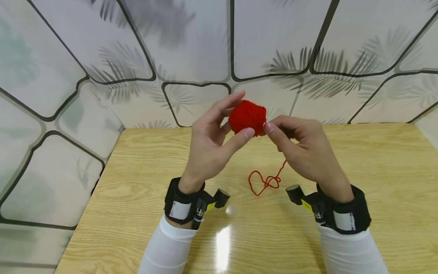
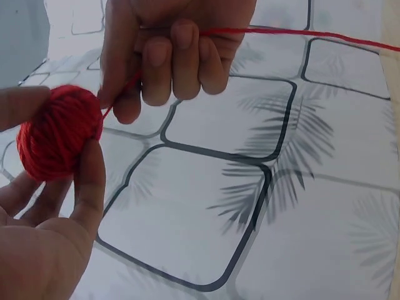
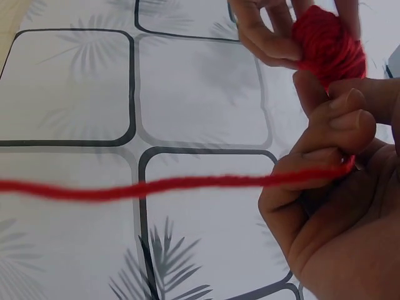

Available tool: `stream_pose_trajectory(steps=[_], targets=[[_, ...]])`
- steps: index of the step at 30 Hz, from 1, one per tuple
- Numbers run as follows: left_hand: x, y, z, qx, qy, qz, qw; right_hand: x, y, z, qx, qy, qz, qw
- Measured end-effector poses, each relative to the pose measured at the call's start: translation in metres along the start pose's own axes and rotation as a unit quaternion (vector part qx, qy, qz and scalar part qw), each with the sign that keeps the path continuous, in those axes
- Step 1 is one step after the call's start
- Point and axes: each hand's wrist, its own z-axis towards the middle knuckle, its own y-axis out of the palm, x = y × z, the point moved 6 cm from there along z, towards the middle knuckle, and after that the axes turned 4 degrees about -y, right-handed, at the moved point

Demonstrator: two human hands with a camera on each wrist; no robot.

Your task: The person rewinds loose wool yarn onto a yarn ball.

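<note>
A red ball of yarn (image 1: 247, 117) is held up over the far part of the table, gripped between the thumb and fingers of my left hand (image 1: 213, 140). Close at its right side, my right hand (image 1: 301, 142) pinches the yarn strand (image 2: 250, 30) between thumb and forefinger, the other fingers curled over it. From the right palm the strand runs off sideways in the right wrist view. Below the hands, a loose tangle of the same yarn (image 1: 270, 182) lies on the wooden table in the head view.
The light wood table (image 1: 137, 182) ends at a wall (image 1: 195, 45) patterned with dark outlines and leaf shapes, behind and at the left. Both wrists wear black straps (image 1: 352, 209) with small cameras. A bright reflection shows on the tabletop.
</note>
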Motion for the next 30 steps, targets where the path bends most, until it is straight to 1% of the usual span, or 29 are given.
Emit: stream_pose_trajectory(steps=[3, 5, 8, 11, 15, 18, 20, 23, 26, 28, 30], targets=[[-0.001, -0.002, 0.001, 0.009, -0.005, 0.021, 0.9997, -0.005, 0.000, -0.001, -0.005, -0.015, -0.022, 1.000], [-0.002, -0.003, 0.000, 0.012, -0.015, 0.027, 0.9994, -0.009, -0.001, -0.002, -0.004, -0.026, -0.032, 0.999], [0.003, -0.002, 0.000, 0.028, -0.038, 0.043, 0.9979, -0.013, -0.003, -0.002, -0.001, -0.037, -0.040, 0.999], [0.010, -0.002, 0.000, 0.046, -0.058, 0.071, 0.9947, -0.014, -0.003, -0.002, -0.001, -0.040, -0.040, 0.998], [0.016, -0.002, 0.001, 0.053, -0.055, 0.130, 0.9886, -0.016, -0.003, -0.001, 0.003, -0.050, -0.038, 0.998], [0.016, -0.002, 0.002, 0.056, -0.056, 0.160, 0.9840, -0.018, -0.004, -0.001, 0.009, -0.059, -0.034, 0.998], [0.015, -0.002, 0.001, 0.062, -0.070, 0.164, 0.9820, -0.019, -0.004, 0.000, 0.009, -0.062, -0.030, 0.998], [0.011, -0.002, 0.000, 0.075, -0.106, 0.150, 0.9802, -0.020, -0.002, -0.001, 0.005, -0.062, -0.024, 0.998], [0.008, -0.001, -0.001, 0.079, -0.139, 0.143, 0.9767, -0.020, 0.000, -0.001, -0.002, -0.064, -0.018, 0.998], [0.006, 0.000, -0.001, 0.076, -0.151, 0.146, 0.9747, -0.020, 0.001, -0.001, -0.006, -0.067, -0.017, 0.998], [0.005, 0.000, -0.002, 0.073, -0.156, 0.160, 0.9719, -0.020, 0.001, -0.001, -0.010, -0.070, -0.018, 0.997]])
